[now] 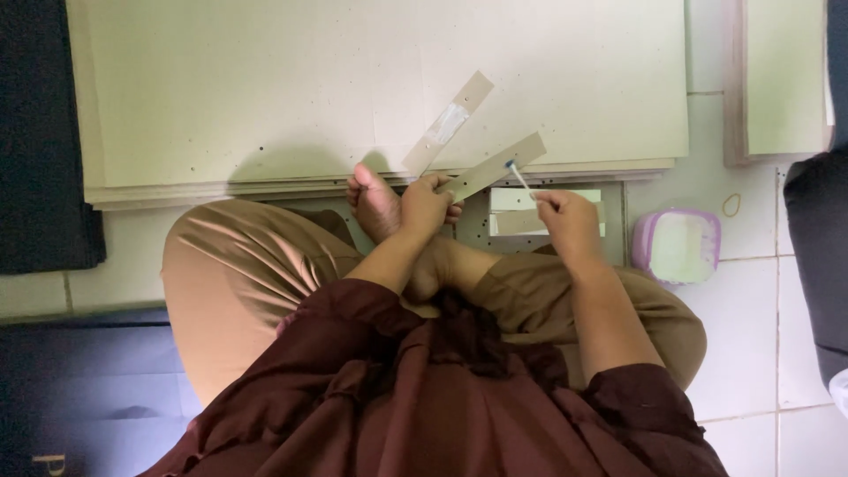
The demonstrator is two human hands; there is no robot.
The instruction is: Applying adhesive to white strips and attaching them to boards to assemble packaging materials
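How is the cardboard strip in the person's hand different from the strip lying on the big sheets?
The held strip is pinched in the left hand and lifted above the floor; the lying strip rests flat on the stacked sheets, untouched. The right hand holds a thin stick with a blue tip against the held strip; the lying strip instead shows a shiny clear patch at its middle. Both are narrow, tan and tilted alike.

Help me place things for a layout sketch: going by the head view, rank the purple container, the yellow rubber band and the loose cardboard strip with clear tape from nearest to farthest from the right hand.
From the right hand:
1. Purple container, on the floor tiles just to its right.
2. Loose cardboard strip with clear tape, up-left on the cardboard sheets.
3. Yellow rubber band, farther right, beyond the container.
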